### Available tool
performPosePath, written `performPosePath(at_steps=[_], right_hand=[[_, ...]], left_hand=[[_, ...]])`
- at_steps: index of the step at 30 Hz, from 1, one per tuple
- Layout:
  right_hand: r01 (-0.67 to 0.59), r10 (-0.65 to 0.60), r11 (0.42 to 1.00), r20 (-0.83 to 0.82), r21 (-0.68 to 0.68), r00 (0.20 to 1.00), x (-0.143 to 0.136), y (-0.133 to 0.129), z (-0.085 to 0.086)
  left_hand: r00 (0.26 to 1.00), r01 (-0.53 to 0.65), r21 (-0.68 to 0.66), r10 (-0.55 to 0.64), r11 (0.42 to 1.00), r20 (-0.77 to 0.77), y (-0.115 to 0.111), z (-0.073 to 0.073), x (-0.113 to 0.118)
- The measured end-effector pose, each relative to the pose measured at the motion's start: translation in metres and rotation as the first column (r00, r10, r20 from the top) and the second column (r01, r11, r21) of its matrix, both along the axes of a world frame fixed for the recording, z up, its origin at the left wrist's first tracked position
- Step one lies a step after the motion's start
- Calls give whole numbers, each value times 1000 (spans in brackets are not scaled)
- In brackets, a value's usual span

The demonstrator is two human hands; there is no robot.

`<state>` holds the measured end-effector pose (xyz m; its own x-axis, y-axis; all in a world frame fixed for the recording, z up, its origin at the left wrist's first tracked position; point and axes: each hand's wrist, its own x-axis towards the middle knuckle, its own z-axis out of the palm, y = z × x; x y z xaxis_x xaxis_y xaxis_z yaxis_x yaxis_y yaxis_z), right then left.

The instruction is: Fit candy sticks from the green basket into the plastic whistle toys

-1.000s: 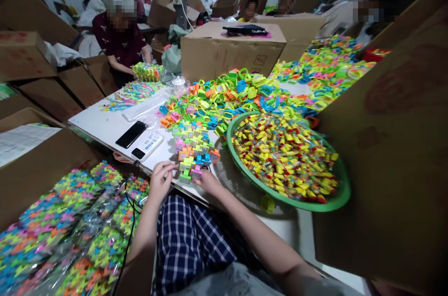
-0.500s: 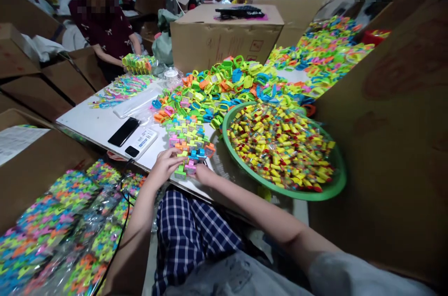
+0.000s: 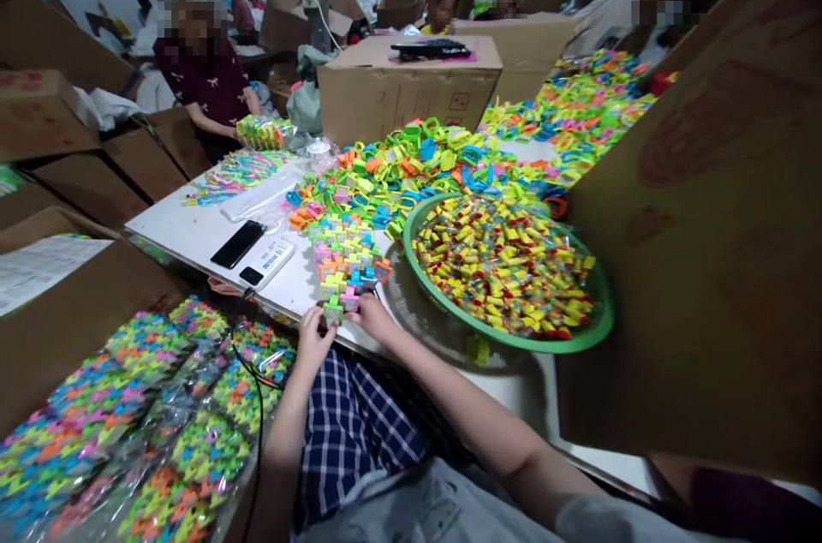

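A block of joined colourful plastic pieces (image 3: pixel 347 247) lies on the white table near its front edge. My left hand (image 3: pixel 314 337) has its fingers closed on the green piece (image 3: pixel 332 310) at the block's near end. At the near right side, my right hand (image 3: pixel 372 319) pinches the pink piece (image 3: pixel 348 298). Just beyond the block is a loose heap of bright plastic rings (image 3: pixel 411 162). To the right stands a green basin (image 3: pixel 581 343) full of small yellow and red wrapped items (image 3: pixel 507 269).
A black phone (image 3: pixel 237 244) and a white device (image 3: pixel 273 259) lie left of the block. An open carton of bagged pieces (image 3: pixel 128 406) is at lower left. A tall cardboard panel (image 3: pixel 693 226) rises at right. Across the table a person (image 3: pixel 205 89) handles a bagged bundle (image 3: pixel 265 132).
My left hand has moved down from the block's left side to its near end. My right hand stays at the near right side. The view has shifted slightly.
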<state>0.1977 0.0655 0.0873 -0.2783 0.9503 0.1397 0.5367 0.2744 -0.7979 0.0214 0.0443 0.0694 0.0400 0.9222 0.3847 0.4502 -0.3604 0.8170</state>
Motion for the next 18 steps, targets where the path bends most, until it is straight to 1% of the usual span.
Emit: performPosePath(at_steps=[2, 4, 7, 10, 13, 18], right_hand=[[69, -69, 998, -5, -13, 998, -2, -3, -2], [84, -85, 996, -8, -43, 996, -2, -2, -3], [47, -48, 996, -12, -76, 999, 0, 6, -2], [6, -7, 997, -7, -76, 1000, 3, 10, -3], [-14, 14, 998, -5, -62, 1000, 3, 8, -7], [-47, 45, 999, -62, -22, 997, 4, 5, -14]], left_hand=[[1000, 20, -38, -20, 999, -3, 4, -4, 6], [999, 42, -68, -42, 997, 2, 11, -3, 10], [996, 84, -94, -83, 992, 14, 19, 0, 11], [995, 100, -94, -98, 991, 24, 20, -1, 10], [997, 77, -90, -74, 993, 32, 19, -7, 10], [998, 44, -92, -40, 995, 44, 21, -17, 11]])
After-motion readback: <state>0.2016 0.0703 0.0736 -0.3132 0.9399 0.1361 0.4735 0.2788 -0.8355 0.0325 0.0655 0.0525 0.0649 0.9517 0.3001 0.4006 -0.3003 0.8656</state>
